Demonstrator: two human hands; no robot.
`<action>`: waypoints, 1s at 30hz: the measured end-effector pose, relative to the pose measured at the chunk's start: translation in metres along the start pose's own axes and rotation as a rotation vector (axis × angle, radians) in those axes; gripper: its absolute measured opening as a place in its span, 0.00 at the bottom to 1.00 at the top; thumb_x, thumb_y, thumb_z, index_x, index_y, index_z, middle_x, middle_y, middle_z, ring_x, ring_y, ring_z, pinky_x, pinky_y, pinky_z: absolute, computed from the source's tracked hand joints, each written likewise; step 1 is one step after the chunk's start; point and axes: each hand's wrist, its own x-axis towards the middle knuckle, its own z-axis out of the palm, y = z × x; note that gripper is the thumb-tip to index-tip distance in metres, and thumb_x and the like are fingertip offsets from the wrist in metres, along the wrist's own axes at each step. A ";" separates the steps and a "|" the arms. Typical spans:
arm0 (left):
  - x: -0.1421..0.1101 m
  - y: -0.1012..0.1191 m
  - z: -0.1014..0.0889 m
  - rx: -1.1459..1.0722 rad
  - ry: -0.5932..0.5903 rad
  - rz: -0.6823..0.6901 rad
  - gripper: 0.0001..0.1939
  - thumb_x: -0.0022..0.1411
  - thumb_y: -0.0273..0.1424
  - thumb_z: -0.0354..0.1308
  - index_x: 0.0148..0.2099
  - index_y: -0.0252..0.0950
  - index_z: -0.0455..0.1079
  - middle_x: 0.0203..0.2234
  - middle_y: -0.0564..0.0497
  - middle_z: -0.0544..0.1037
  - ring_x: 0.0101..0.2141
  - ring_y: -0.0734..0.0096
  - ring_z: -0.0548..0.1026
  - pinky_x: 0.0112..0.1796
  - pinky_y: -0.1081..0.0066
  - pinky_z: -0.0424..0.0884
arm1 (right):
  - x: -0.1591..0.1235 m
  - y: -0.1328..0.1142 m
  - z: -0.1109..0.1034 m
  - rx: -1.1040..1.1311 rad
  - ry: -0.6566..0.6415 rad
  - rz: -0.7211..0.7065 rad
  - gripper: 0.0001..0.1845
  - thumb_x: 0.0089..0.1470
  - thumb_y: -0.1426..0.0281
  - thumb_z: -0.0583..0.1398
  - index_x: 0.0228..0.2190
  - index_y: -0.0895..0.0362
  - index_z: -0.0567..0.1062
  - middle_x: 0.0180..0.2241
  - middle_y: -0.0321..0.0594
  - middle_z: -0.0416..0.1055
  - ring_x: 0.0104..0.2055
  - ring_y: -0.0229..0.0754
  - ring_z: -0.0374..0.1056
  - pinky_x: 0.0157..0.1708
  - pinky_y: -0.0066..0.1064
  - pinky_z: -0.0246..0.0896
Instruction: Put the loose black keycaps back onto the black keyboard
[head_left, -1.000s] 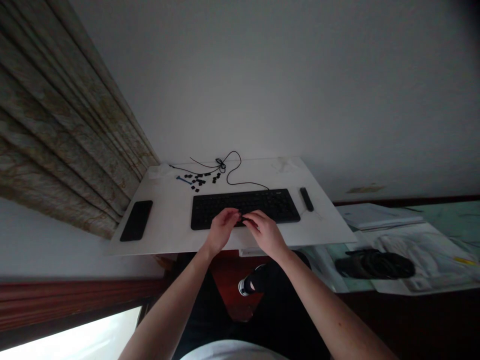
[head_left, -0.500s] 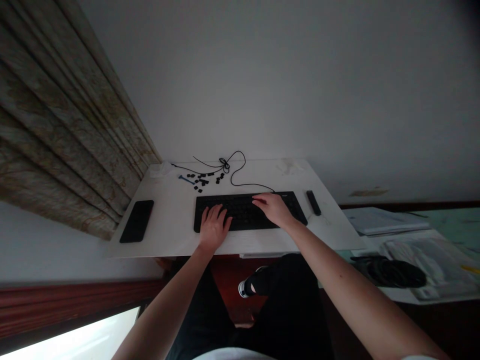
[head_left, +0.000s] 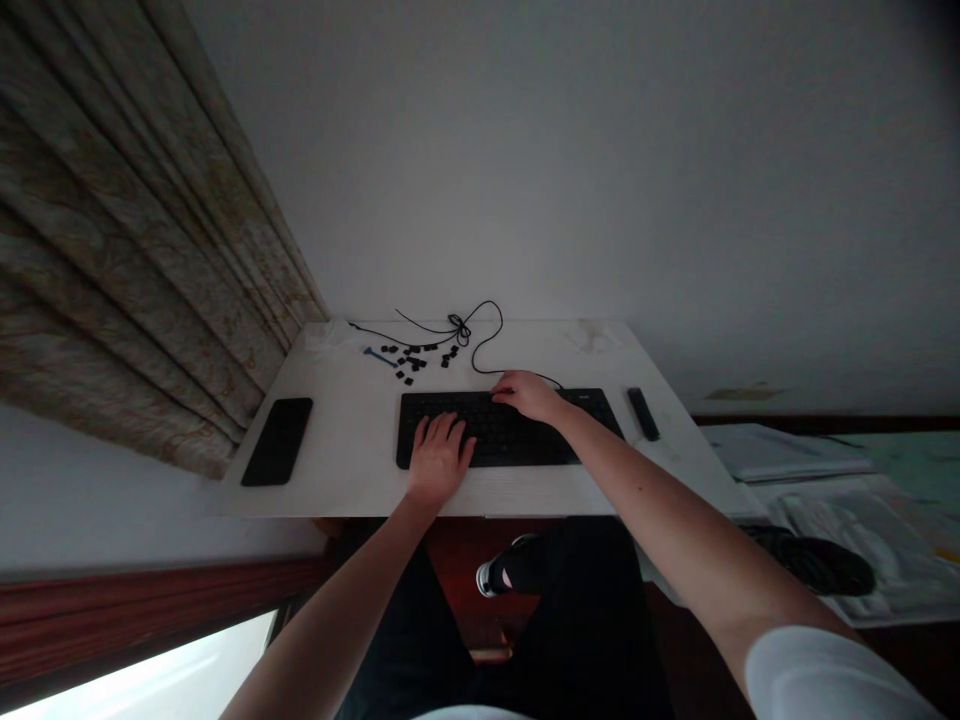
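Note:
A black keyboard lies on the white table in front of me. My left hand rests on its left part, fingers spread over the keys. Over the top row, near the keyboard's middle, my right hand has thumb and fingertips pinched together. Whatever sits between those fingertips is too small to make out. Several loose black keycaps are scattered behind the keyboard, beside a thin blue tool. The keyboard's black cable lies knotted at the back.
A black phone lies on the left of the table. A narrow black object is right of the keyboard. Papers and a dark bundle lie on a surface to the right. A patterned curtain hangs at the left.
My right hand has moved left and slightly back along the top of the keyboard. My left hand stays on the keys. The whole view has shifted a little.

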 end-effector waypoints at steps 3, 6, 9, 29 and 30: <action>0.000 0.000 0.000 -0.004 -0.002 -0.004 0.15 0.69 0.36 0.52 0.53 0.36 0.71 0.52 0.42 0.76 0.55 0.56 0.71 0.61 0.49 0.60 | 0.001 0.000 0.000 0.004 -0.013 -0.020 0.09 0.57 0.69 0.63 0.38 0.54 0.84 0.39 0.42 0.79 0.41 0.43 0.73 0.44 0.31 0.63; 0.000 0.000 0.000 -0.005 -0.010 -0.006 0.15 0.70 0.36 0.52 0.53 0.36 0.71 0.52 0.42 0.76 0.55 0.56 0.71 0.61 0.48 0.60 | 0.000 -0.001 0.000 -0.006 -0.014 -0.036 0.08 0.57 0.69 0.63 0.36 0.53 0.84 0.38 0.41 0.79 0.40 0.44 0.73 0.43 0.32 0.63; 0.000 -0.001 0.001 -0.009 -0.017 -0.004 0.15 0.70 0.36 0.52 0.53 0.37 0.71 0.52 0.42 0.76 0.55 0.55 0.71 0.61 0.48 0.60 | -0.001 -0.002 0.000 -0.014 -0.006 -0.044 0.09 0.57 0.69 0.62 0.35 0.52 0.84 0.37 0.41 0.78 0.40 0.44 0.73 0.43 0.32 0.63; 0.000 -0.001 0.000 -0.018 -0.016 -0.009 0.14 0.69 0.36 0.52 0.52 0.37 0.71 0.52 0.42 0.77 0.55 0.55 0.72 0.60 0.48 0.61 | -0.003 0.004 0.012 0.105 0.087 -0.054 0.08 0.57 0.70 0.62 0.34 0.53 0.84 0.37 0.40 0.79 0.41 0.43 0.73 0.45 0.33 0.64; 0.000 -0.001 0.000 -0.017 -0.015 -0.008 0.14 0.69 0.36 0.52 0.52 0.37 0.71 0.52 0.42 0.77 0.55 0.55 0.72 0.60 0.48 0.61 | -0.004 0.003 0.011 0.101 0.087 -0.056 0.08 0.57 0.70 0.62 0.34 0.53 0.84 0.37 0.40 0.78 0.40 0.43 0.73 0.45 0.33 0.64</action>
